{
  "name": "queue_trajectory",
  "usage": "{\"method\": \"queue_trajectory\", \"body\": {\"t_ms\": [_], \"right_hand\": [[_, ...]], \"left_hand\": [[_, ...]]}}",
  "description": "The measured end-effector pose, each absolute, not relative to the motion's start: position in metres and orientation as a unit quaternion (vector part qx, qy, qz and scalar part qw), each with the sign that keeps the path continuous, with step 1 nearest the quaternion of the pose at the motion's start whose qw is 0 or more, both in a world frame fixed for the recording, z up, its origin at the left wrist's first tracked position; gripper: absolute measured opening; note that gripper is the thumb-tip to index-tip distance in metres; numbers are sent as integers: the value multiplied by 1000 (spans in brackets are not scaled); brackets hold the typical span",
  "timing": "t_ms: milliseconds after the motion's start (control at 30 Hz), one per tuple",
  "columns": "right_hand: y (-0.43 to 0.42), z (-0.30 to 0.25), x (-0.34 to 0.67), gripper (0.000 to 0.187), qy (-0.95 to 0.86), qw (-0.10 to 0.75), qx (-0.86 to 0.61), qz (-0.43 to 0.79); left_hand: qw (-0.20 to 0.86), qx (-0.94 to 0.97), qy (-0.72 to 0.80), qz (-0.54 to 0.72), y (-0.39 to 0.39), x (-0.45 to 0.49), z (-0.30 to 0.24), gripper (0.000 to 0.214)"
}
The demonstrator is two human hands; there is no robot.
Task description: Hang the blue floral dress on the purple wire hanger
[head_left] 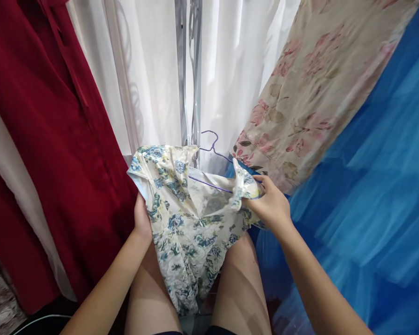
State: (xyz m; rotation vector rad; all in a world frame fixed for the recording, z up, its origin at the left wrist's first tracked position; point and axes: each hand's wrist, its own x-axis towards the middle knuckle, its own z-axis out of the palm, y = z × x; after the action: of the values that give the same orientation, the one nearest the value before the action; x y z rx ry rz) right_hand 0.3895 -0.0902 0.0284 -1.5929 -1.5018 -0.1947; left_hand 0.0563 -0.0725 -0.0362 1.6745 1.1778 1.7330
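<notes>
Here's the floral garment [181, 228] on its purple hanger [209, 184], stretched between both hands! The right hand [274, 202] pinches one shoulder, fingers closed on cloth; the left hand [142, 217] touches the opposite sleeve, fingers hidden, their grip impossible to tell.

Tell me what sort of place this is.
Perhaps a clothing shop or dress storage area: a purple hanger shows at the neckline of a blue-flowered garment, and layered blue sheer fabric hangs at the right.
</notes>
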Motion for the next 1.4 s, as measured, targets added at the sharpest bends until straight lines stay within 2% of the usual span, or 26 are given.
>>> {"method": "queue_trajectory", "body": {"t_ms": [100,200,267,433,500,567,633,667,700,733,800,900,1033,1133,1233,1333,1400], "right_hand": [[-86,41,380,56,-646,438,-616,-103],[-85,46,379,56,-680,442,-568,-141],[-84,46,387,57,-704,441,-532,-165],[-88,34,404,66,-756,415,-467,-193],[-97,13,397,65,-723,481,-452,-205],[-109,-21,379,53,-651,590,-436,-194],[-123,-62,355,28,-633,645,-414,-111],[-129,-82,343,18,-654,622,-429,-19],[-134,-101,332,15,-675,580,-445,101],[-138,-116,323,20,-679,540,-446,220],[-140,-136,308,31,-694,449,-419,376],[-136,-137,295,31,-710,396,-388,434],[-131,-122,284,40,-665,448,-386,456],[-133,-120,284,40,-619,484,-380,488],[-137,-124,295,39,-588,487,-392,512],[-143,-126,305,40,-592,461,-404,524],[-146,-124,305,38,-602,442,-401,531]], "left_hand": [[326,539,379,679,-79,59,-39,62],[431,449,363,693,-87,63,-53,53],[470,418,383,677,-91,69,-68,56],[447,416,426,668,-99,89,-101,51],[416,415,443,677,-104,93,-109,47],[396,417,455,680,-111,94,-114,48],[386,419,460,681,-120,92,-117,51],[386,416,465,680,-125,89,-120,52],[387,412,473,676,-130,87,-122,52],[390,409,482,670,-135,84,-125,52],[402,408,499,651,-144,78,-130,52],[421,416,505,629,-155,76,-136,52],[417,442,503,614,-165,86,-135,49],[411,459,512,599,-169,92,-130,46],[354,480,518,613,-167,90,-125,49],[135,482,513,697,-160,88,-131,57],[15,514,499,697,-157,92,-142,52]]}}
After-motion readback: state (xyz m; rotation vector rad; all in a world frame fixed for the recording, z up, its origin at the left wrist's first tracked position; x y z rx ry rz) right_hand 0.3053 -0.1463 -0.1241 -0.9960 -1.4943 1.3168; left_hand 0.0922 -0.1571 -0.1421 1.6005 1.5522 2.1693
